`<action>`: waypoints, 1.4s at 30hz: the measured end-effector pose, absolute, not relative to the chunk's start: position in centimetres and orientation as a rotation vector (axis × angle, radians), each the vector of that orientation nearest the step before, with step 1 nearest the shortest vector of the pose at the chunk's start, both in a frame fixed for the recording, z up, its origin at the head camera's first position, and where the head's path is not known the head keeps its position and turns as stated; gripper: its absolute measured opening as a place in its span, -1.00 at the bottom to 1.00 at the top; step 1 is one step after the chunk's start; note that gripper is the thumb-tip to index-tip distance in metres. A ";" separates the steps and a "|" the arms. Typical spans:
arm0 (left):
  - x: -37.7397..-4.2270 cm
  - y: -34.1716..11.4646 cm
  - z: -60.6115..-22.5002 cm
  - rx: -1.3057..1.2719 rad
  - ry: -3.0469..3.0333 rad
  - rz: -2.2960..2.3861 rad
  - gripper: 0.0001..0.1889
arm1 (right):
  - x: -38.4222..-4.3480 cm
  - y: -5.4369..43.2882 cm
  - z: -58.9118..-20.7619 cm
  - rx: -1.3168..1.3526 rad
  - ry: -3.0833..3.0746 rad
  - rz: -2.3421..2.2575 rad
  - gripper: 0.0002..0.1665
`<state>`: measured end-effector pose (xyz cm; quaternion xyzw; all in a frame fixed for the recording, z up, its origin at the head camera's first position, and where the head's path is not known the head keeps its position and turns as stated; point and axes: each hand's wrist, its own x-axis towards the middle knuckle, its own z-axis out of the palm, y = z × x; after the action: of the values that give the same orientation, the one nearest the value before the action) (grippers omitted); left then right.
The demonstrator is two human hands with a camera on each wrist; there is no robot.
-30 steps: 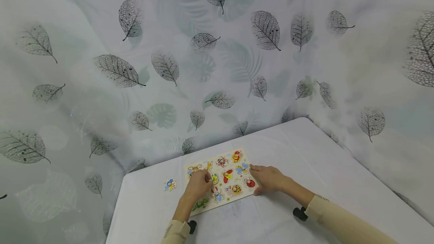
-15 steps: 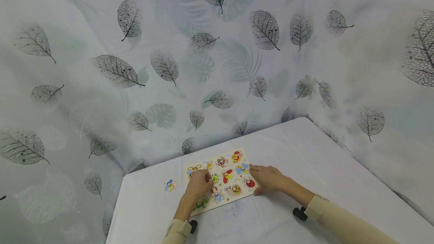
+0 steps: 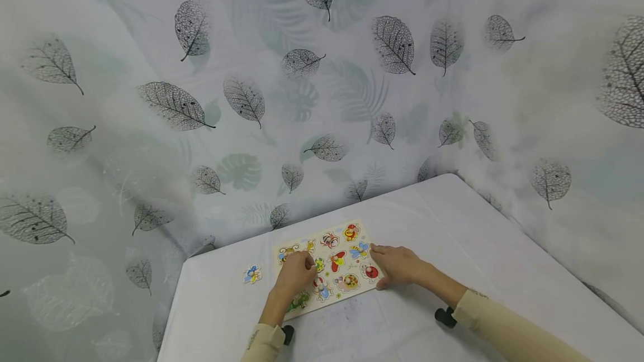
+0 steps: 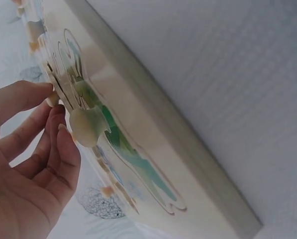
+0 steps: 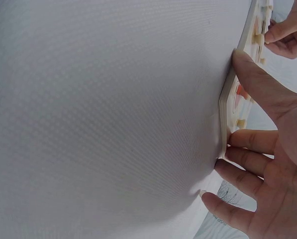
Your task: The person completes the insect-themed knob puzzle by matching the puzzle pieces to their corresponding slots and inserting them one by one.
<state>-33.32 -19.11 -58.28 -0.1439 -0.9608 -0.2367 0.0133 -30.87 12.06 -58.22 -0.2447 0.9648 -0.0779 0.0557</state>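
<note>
A wooden peg puzzle board [image 3: 354,266] with several colourful insect pieces lies flat on the table. My left hand [image 3: 294,274] is over its left part. In the left wrist view, thumb and forefinger pinch the small round knob [image 4: 52,98] of a puzzle piece, which the fingers largely hide. Nearer the camera, a green insect piece [image 4: 119,137] with a rounded knob sits in the board. My right hand [image 3: 399,264] rests at the board's right end, its fingers extended. In the right wrist view, its thumb [image 5: 252,69] touches the board's edge and the other fingers spread around the corner.
One loose blue and yellow insect piece [image 3: 252,274] lies left of the board on the white-covered table [image 3: 453,228]. Behind the table hangs a pale curtain [image 3: 322,99] printed with leaves. Both sleeves are beige, with a dark device at each wrist.
</note>
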 end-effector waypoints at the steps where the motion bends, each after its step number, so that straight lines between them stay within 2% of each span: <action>1: -33.3 -19.1 -58.3 -0.446 -2.994 -0.736 -0.92 | -30.8 12.1 -58.2 -0.744 2.927 -0.241 0.10; 29: -32.8 -19.8 -58.3 -0.399 -3.011 -0.763 -0.88 | -31.0 12.2 -58.5 -0.763 2.931 -0.274 0.10; 38: -32.7 -23.4 -58.2 -0.357 -2.964 -0.906 -0.89 | -30.8 12.2 -58.1 -0.769 2.923 -0.283 0.09; 42: -32.7 -25.9 -57.4 -0.207 -2.927 -0.901 -0.88 | -30.8 12.2 -57.9 -0.781 2.912 -0.292 0.08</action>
<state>-32.74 -25.86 -57.40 -0.0674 -0.9529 -0.2935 0.0360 -30.79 12.22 -57.93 -0.2575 0.9598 -0.0961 0.0563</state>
